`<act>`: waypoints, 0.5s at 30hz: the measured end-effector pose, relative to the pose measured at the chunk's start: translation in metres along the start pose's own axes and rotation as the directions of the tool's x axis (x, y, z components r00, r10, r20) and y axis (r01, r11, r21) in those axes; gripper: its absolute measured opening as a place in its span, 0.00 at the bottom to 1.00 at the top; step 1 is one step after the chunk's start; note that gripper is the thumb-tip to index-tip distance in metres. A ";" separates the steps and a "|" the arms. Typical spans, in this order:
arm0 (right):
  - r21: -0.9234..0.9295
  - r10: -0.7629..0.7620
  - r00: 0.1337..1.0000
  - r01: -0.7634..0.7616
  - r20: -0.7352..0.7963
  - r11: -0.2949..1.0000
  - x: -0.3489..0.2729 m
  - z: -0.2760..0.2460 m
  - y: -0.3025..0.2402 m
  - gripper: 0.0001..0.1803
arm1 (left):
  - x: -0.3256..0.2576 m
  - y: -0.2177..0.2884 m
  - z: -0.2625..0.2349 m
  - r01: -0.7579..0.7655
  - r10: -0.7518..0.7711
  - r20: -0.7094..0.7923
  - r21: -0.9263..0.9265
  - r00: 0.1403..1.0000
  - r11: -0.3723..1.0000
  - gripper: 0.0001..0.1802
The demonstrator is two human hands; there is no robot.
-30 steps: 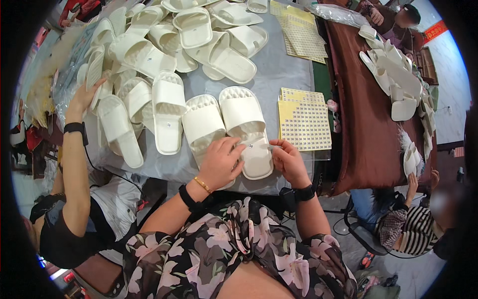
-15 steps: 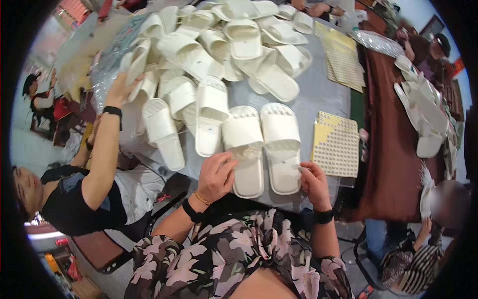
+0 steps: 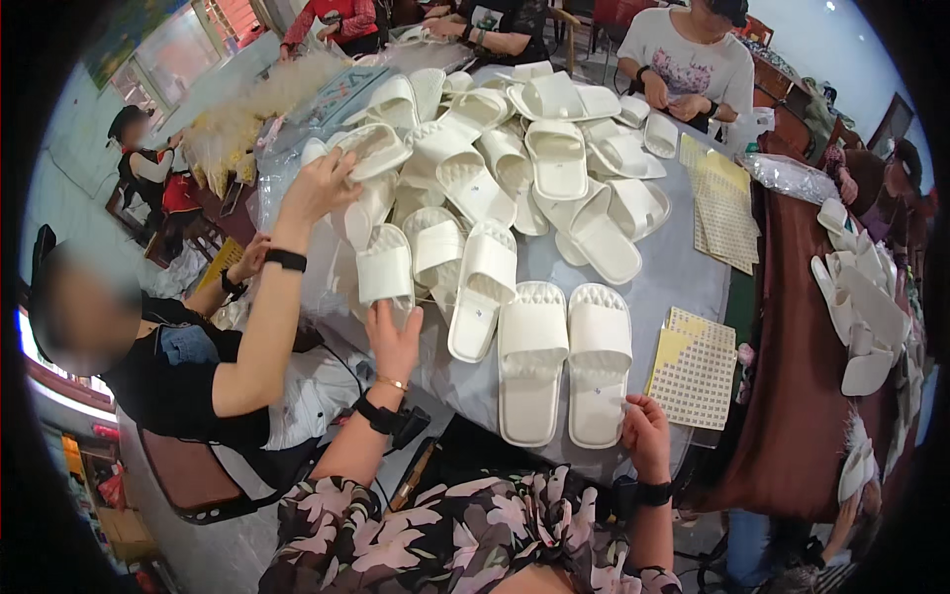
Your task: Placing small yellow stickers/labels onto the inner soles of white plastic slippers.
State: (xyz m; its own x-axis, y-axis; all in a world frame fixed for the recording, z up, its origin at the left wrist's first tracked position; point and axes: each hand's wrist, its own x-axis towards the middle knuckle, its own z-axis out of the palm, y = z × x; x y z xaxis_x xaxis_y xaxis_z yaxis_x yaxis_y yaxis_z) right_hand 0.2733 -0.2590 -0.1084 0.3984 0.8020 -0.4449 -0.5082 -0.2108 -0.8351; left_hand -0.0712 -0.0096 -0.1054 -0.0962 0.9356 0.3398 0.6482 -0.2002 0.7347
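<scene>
The white, broad-strapped, foam-like slipper [image 3: 384, 275] lies on the grey-covered counter [image 3: 675, 287], its heel end at the left grip [image 3: 396, 345]; whether closed, I cannot tell. The right grip [image 3: 647, 433] is pinched together. Probably light and springy, the slipper suits holding by its heel edges.

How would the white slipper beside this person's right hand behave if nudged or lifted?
The white slipper beside the right hand looks likely to feel light: just a sole and one wide strap. It probably flexes rather than breaks, since no hard parts show. Lying flat, it should probably slide before it rolls or tips.
</scene>
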 end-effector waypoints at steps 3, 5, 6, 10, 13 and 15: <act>0.022 -0.006 1.000 0.006 0.009 1.000 0.002 0.005 -0.001 0.13 | 0.005 0.034 0.001 -0.219 0.228 -0.106 0.092 0.968 0.971 0.40; 0.051 -0.004 1.000 0.004 -0.001 0.999 0.002 0.001 0.001 0.13 | 0.007 0.059 0.016 -0.197 0.205 -0.052 0.136 0.977 0.971 0.43; 0.061 -0.008 1.000 0.008 0.002 0.998 0.004 0.001 0.002 0.13 | 0.011 0.069 0.019 -0.263 0.260 0.046 0.238 0.965 0.935 0.43; 0.083 -0.016 1.000 0.017 -0.013 0.996 0.002 0.003 -0.001 0.13 | 0.032 0.094 0.037 -0.380 0.310 0.225 0.431 0.924 0.819 0.31; 0.052 -0.024 1.000 0.024 -0.011 0.998 0.001 0.002 0.001 0.13 | 0.047 0.084 0.052 -0.475 0.436 0.200 0.485 0.877 0.734 0.20; 0.067 -0.061 0.998 0.060 0.013 0.996 0.002 0.002 0.005 0.13 | 0.054 0.080 0.050 -0.583 0.557 0.210 0.465 0.804 0.666 0.19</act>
State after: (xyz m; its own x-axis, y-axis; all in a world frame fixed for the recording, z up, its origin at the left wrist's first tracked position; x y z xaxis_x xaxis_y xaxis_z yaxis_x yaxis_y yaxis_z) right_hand 0.2704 -0.2576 -0.1127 0.4182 0.8208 -0.3892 -0.5333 -0.1249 -0.8366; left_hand 0.0137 0.0396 -0.0574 0.4424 0.7015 0.5588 0.8390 -0.5439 0.0186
